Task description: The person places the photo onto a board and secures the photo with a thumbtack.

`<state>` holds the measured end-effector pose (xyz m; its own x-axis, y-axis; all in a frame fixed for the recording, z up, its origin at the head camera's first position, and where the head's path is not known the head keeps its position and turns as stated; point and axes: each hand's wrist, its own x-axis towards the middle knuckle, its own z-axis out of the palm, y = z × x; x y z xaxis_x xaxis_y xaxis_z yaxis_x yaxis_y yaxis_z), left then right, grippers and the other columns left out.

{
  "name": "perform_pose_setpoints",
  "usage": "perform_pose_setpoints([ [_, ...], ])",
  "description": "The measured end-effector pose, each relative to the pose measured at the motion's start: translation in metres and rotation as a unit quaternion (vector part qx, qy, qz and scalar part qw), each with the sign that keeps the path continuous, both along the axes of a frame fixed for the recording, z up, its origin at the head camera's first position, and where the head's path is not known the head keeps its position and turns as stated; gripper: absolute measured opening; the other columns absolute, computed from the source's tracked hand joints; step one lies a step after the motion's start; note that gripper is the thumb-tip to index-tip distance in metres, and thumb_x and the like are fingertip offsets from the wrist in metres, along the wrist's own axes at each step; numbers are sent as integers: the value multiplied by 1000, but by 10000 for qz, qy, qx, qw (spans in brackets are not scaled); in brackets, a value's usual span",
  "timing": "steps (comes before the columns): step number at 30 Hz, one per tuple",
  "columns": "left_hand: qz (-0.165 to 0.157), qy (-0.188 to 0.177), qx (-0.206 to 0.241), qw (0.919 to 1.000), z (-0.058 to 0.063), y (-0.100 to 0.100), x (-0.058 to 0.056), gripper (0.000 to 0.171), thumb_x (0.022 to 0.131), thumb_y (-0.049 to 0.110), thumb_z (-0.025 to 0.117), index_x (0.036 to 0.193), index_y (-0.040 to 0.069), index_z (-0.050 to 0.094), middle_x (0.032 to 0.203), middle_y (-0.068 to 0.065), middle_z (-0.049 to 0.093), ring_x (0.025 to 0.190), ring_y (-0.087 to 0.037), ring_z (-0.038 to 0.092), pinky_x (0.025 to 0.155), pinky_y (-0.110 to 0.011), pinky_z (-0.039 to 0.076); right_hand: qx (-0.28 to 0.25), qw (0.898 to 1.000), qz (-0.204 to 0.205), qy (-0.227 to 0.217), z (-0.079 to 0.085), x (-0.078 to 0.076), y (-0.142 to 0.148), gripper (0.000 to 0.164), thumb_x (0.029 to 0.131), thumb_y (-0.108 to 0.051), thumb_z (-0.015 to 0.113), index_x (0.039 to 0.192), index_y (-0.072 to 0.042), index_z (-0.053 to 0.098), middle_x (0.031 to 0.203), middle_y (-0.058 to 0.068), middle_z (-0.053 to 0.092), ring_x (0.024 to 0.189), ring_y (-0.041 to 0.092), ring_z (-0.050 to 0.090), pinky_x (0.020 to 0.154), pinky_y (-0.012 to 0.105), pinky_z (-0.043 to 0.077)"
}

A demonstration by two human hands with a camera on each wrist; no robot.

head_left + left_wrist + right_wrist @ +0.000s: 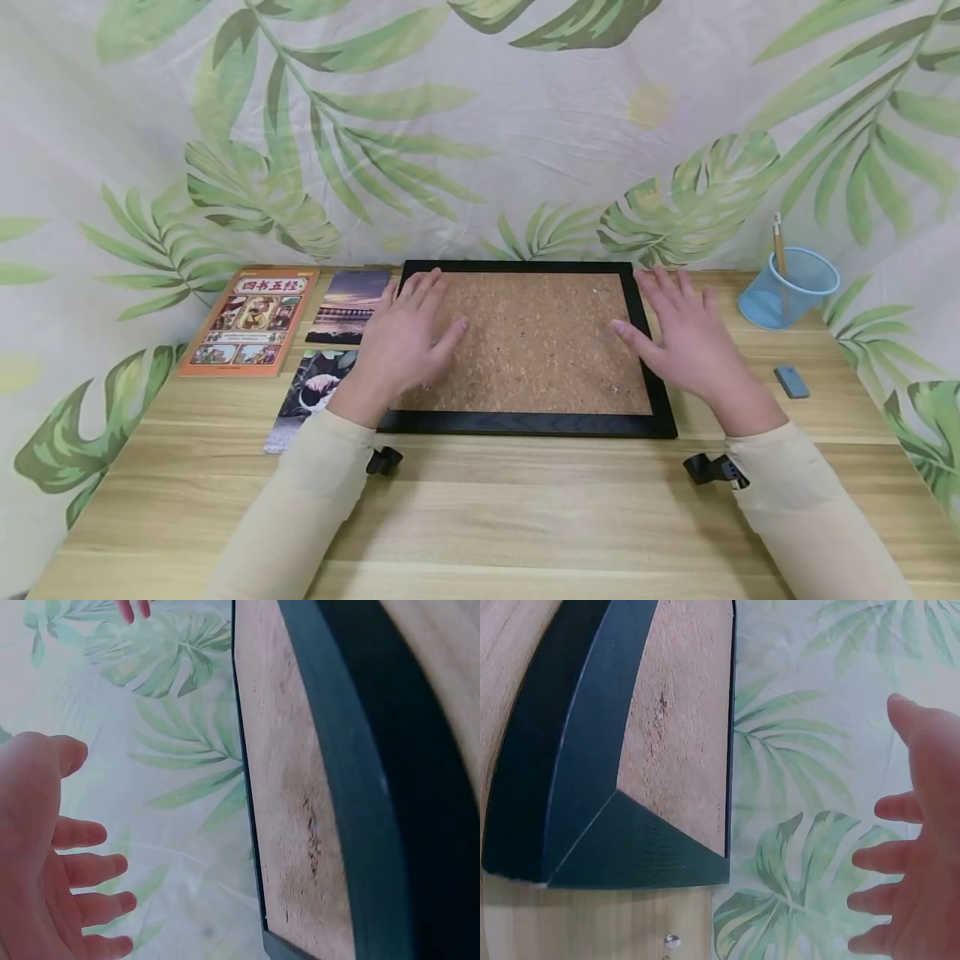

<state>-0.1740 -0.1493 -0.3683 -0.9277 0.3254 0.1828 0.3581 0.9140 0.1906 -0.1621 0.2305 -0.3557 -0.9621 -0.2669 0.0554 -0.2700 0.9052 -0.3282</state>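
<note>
A cork board (540, 342) in a black frame (525, 423) lies flat on the wooden table. My left hand (401, 342) is over its left side, fingers straight and thumb spread, holding nothing. Over the right edge is my right hand (686, 342), its fingers spread and its palm bare. Both wrist views show the left hand (60, 862) and the right hand (915, 847) raised above the level of the cork. Small shiny specks (615, 388) show near the cork's corners.
Left of the board lie a sunset photo (345, 307), a second photo (300, 404) partly behind my left arm, and an orange book (251, 321). At right stand a blue mesh cup (765, 296) with a pencil (778, 250) and a small grey-blue block (792, 382). A shiny round piece (673, 942) lies beside the frame.
</note>
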Motion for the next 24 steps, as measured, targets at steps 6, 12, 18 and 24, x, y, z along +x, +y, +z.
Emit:
perform_pose_setpoints([
  [6,102,239,486,9985,1,-11,-1,66,111,47,50,163,7,45,150,-20,65,141,-41,61,129,-57,33,-789,9967,-191,97,-3,-3,11,76,112,-53,50,170,-8,32,175,27,29,159,57,27,123,77,24],
  [12,366,290,978,9941,0,-26,-1,53,110,34,55,155,6,57,102,-17,81,57,-30,61,57,-46,51,-1168,9917,-504,208,-7,-8,25,60,114,-42,50,160,-4,49,130,34,70,110,56,68,95,68,53],
  [18,674,-164,1337,9886,1,-44,-3,49,111,32,54,152,4,58,130,-18,77,57,-26,62,56,-42,47,-1468,9876,-545,106,-15,-14,41,51,114,-36,51,146,2,61,144,29,66,130,54,61,108,68,48],
  [24,938,-463,1515,9829,-1,-65,-7,48,112,31,52,150,1,59,126,-21,76,107,-39,75,87,-57,57,-1339,9897,-503,115,-30,-22,60,40,112,-26,56,131,7,69,126,31,72,112,47,68,98,63,53],
])
